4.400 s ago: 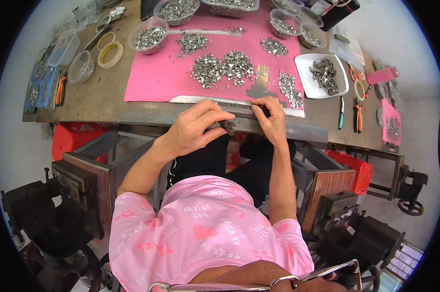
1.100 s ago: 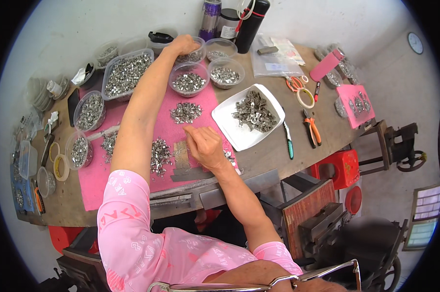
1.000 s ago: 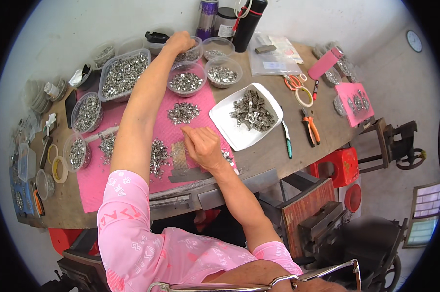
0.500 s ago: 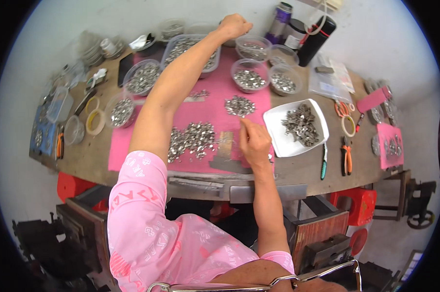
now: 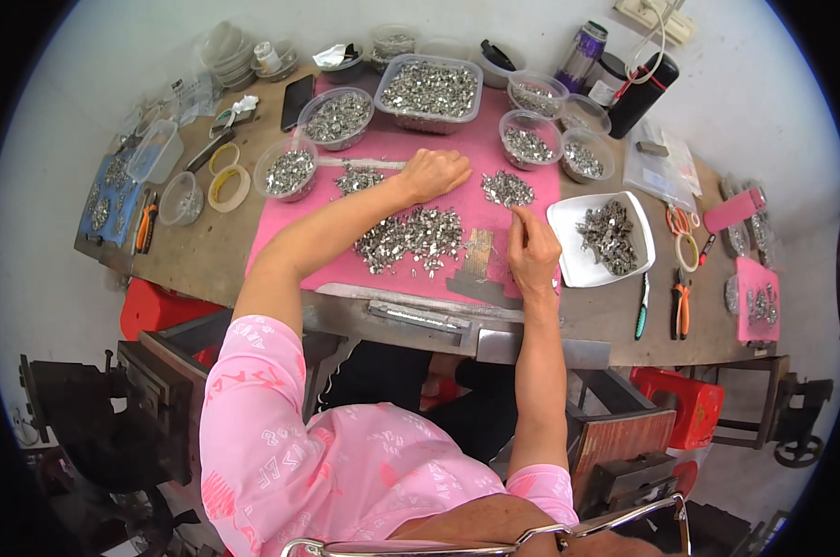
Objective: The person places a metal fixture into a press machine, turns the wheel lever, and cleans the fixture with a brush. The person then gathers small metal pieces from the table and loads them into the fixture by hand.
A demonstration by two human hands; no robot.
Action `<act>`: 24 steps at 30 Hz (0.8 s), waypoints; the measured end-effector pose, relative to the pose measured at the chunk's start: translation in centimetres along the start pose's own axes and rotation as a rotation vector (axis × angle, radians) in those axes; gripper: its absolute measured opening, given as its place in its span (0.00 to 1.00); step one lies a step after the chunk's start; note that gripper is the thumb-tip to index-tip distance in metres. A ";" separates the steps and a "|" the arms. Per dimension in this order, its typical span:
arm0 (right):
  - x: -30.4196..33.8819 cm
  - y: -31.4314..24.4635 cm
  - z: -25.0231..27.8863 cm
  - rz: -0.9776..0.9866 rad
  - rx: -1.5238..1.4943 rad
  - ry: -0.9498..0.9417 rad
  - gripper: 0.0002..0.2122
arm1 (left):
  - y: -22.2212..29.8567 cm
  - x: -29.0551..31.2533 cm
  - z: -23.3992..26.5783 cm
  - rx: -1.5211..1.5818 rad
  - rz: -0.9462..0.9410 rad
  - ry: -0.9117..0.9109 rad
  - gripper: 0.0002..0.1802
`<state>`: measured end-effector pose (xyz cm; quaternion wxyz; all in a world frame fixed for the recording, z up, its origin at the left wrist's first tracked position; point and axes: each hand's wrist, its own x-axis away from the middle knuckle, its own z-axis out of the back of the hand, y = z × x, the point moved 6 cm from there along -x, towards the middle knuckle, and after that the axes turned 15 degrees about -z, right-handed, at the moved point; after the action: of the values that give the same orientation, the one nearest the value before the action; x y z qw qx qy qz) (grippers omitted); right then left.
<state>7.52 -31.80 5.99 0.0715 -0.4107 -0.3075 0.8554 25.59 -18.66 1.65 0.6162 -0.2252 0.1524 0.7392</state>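
Loose small silvery metal pieces lie in heaps on a pink mat [image 5: 346,223]. My left hand [image 5: 436,174] is over the mat's middle, fingers curled closed; whatever they hold is hidden. It is between a small heap [image 5: 358,179] on its left and a round heap [image 5: 508,188] on its right. Below it spreads a larger heap [image 5: 409,239]. My right hand [image 5: 534,249] pinches with its fingertips just under the round heap, and I cannot make out anything in the pinch. Right of that hand a white square tray [image 5: 568,269] holds darker metal pieces.
Around the mat stand clear tubs of metal pieces, including a large rectangular tub [image 5: 429,119] at the back. Cutting pliers [image 5: 682,311] and a green-handled tool [image 5: 642,311] lie at right. Tape rolls [image 5: 228,188] lie at left; bottles [image 5: 582,58] stand behind.
My left hand has come back from beyond the rear tubs, down to the mat among the heaps. My right hand stays near the round heap, still pinched. The whole view has shifted.
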 end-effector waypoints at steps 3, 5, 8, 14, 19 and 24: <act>0.1 0.2 0.0 0.000 -0.010 0.010 0.07 | 0.6 0.1 1.0 -0.009 -0.063 0.067 0.13; 0.3 0.1 -0.2 0.005 0.003 0.001 0.08 | 0.7 0.6 1.6 0.011 -0.028 0.129 0.16; 0.6 0.3 -0.4 0.005 0.026 -0.013 0.08 | 0.7 1.0 1.8 0.000 -0.051 0.170 0.15; 0.5 -0.7 -1.6 -0.017 0.015 -0.130 0.06 | -0.7 1.3 2.3 0.148 0.039 0.201 0.15; -1.0 -1.0 -4.6 0.004 0.021 -0.289 0.04 | -2.2 0.0 3.6 0.384 0.257 0.303 0.19; -2.8 -0.6 -9.9 0.037 0.179 -0.327 0.04 | -3.6 0.1 3.6 0.415 0.430 0.264 0.25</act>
<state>16.69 -27.70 3.52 0.0408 -0.2639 -0.2300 0.9359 28.57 -16.08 4.84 0.4537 -0.1511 0.4226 0.7699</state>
